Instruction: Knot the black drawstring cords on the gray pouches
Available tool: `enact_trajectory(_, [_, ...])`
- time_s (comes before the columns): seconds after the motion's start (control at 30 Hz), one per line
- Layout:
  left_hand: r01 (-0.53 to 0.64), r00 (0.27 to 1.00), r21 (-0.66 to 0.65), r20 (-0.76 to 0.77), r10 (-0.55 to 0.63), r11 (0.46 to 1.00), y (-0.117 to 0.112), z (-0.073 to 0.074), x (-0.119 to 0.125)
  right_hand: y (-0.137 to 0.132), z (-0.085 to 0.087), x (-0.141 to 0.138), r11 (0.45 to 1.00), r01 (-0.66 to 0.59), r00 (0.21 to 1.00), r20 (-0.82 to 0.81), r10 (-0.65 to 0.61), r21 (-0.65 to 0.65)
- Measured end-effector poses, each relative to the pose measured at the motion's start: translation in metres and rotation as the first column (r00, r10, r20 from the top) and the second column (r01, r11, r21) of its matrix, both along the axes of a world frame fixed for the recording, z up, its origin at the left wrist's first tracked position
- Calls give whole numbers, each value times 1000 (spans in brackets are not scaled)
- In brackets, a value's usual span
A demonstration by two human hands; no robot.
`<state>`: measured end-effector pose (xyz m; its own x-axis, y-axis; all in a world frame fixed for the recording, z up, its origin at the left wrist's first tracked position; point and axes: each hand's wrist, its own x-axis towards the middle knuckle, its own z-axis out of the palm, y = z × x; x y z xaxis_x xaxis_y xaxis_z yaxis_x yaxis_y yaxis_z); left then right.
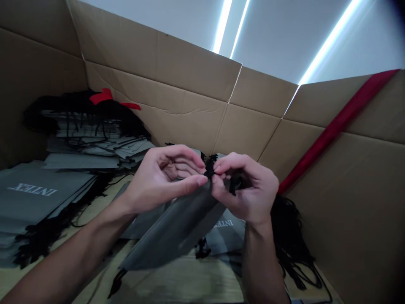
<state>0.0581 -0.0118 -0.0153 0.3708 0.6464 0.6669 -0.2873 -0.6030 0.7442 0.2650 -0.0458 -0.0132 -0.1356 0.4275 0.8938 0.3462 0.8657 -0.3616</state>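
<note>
A grey drawstring bag point(177, 236) hangs tilted below my hands, its black cord point(209, 166) gathered at the top edge between them. The thumb and forefinger of my left hand point(171, 173) pinch the cord from the left. From the right, my right hand point(247, 185) grips the same cord with its fingertips, close against the left fingertips. Any knot in the cord is too small and dark to make out. Partly behind the held bag, another grey bag point(226, 230) with white lettering lies on the table.
At the left lies a stack of grey bags point(28, 190) printed INTEX. Behind it rises a taller pile point(88, 143) with black cords and red strips point(101, 97). Black cords point(289, 232) heap at the right. Cardboard walls point(190, 101) surround the wooden tabletop point(177, 283); a red ribbon point(335, 126) crosses the right wall.
</note>
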Motion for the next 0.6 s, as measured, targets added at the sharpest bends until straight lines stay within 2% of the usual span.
enact_trajectory(0.1, [-39, 999, -50, 30, 41, 998, -3, 0, 5, 0, 1, 2, 985, 65, 994, 76, -78, 159])
enact_trajectory(0.17, [-114, 992, -14, 46, 115, 993, -7, 0, 8, -1, 2, 2, 981, 67, 990, 111, -88, 184])
enact_trajectory(0.2, [-158, 986, 10, 51, 158, 987, -9, 0, 9, -2, 2, 2, 986, 73, 990, 107, -89, 151])
enact_trajectory(0.27, [-223, 974, 47, 53, 220, 974, -11, 1, 9, -5, 3, 1, 996, 85, 995, 61, -85, 4])
enact_trajectory(0.33, [-228, 973, 67, 59, 224, 971, -11, 0, 8, -7, 4, 1, 985, 58, 998, 22, -55, -163])
enact_trajectory(0.4, [-202, 979, 69, 50, 199, 977, -11, -3, 7, -8, 6, 1, 965, 10, 1000, 15, -6, -263])
enact_trajectory(0.47, [-179, 984, 80, 22, 177, 981, -9, -5, 6, -8, 9, 0, 954, -22, 1000, 13, 27, -299])
enact_trajectory(0.6, [-176, 984, 86, -13, 177, 981, -8, -7, 6, -6, 12, 2, 955, -48, 999, 8, 53, -292])
